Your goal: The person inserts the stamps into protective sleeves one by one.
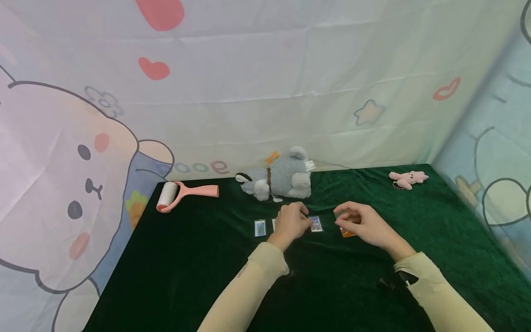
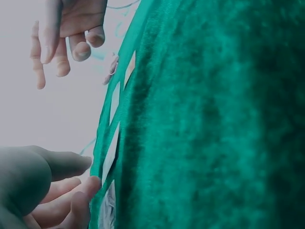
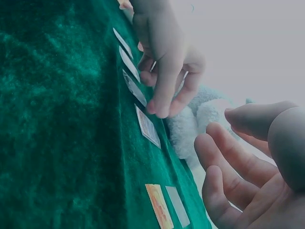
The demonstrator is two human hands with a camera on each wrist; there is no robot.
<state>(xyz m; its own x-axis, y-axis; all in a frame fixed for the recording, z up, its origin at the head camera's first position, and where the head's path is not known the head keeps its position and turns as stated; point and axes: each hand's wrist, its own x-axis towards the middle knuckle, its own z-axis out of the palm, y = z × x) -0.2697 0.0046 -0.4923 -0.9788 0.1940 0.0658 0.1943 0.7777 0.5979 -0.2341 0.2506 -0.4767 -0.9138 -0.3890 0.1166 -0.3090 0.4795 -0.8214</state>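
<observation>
Small picture cards lie in a row on the green cloth. A blue-green card [image 1: 260, 228] is leftmost, with another partly hidden by my left hand [image 1: 289, 225]. That hand hovers low over the row, thumb and fingers bent loosely, and no card shows between them in the right wrist view. Just right of its fingertips lies a card with a bluish picture [image 1: 317, 224]. My right hand [image 1: 365, 224] hangs above an orange card [image 1: 347, 233] and partly covers it, fingers loosely bent, nothing between them. A pale card [image 3: 177, 206] lies beside the orange one in the right wrist view.
Behind the cards a grey plush toy [image 1: 286, 179] lies on its side. A pink-handled lint roller [image 1: 182, 192] sits at the back left, a small pink plush [image 1: 408, 179] at the back right. Printed cloth walls [image 1: 265, 92] enclose the green-covered table [image 1: 199, 267].
</observation>
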